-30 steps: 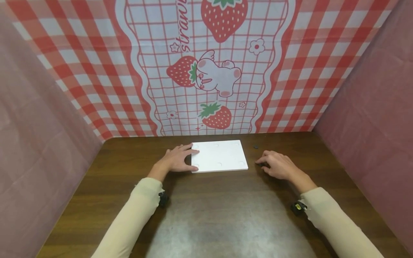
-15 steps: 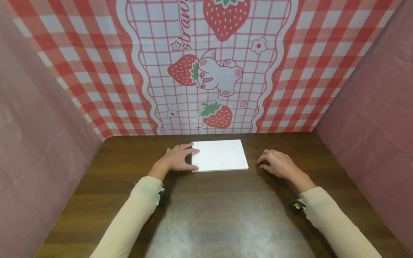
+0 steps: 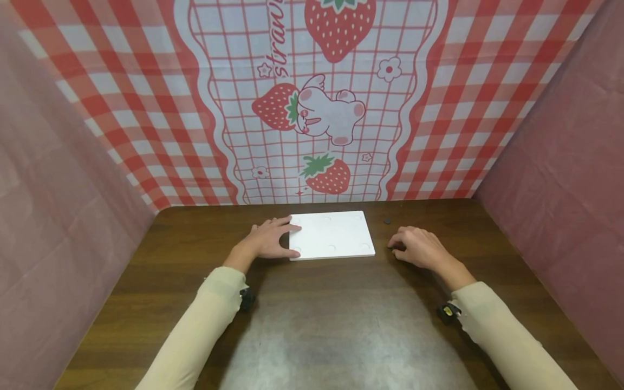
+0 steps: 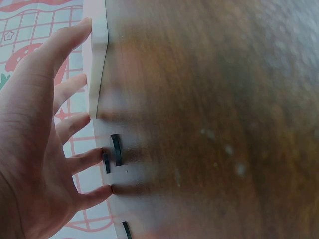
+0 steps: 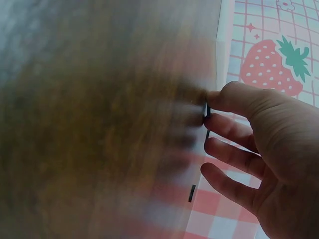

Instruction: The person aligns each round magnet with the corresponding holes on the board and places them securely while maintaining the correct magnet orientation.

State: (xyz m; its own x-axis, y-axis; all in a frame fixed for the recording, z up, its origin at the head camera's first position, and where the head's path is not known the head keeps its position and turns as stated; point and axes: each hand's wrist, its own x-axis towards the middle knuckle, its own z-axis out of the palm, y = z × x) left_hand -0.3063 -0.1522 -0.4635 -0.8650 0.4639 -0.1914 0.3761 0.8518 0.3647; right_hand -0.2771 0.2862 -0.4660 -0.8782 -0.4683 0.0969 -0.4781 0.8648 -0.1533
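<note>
A white rectangular board [image 3: 333,234] with several shallow round recesses lies flat near the back of the wooden table. My left hand [image 3: 268,238] spreads over the board's left end, thumb and fingertips touching it with the fingers mostly straight. To the board's right, my right hand [image 3: 420,248] is low on the table with bent fingers. In the right wrist view, its thumb and a fingertip pinch a thin black disc [image 5: 208,113], seen edge-on and partly covered. Another small dark disc [image 3: 387,221] lies just behind that hand.
The left wrist view shows several thin black pieces, one a curved black disc [image 4: 115,150], on the table by the left fingers; the head view hides them. A strawberry-print cloth [image 3: 312,108] rises behind the table [image 3: 322,325], with pink cloth [image 3: 560,179] at the sides.
The right fingertips have shifted very slightly and draw a little closer around the black disc. The left hand and the board stay where they were.
</note>
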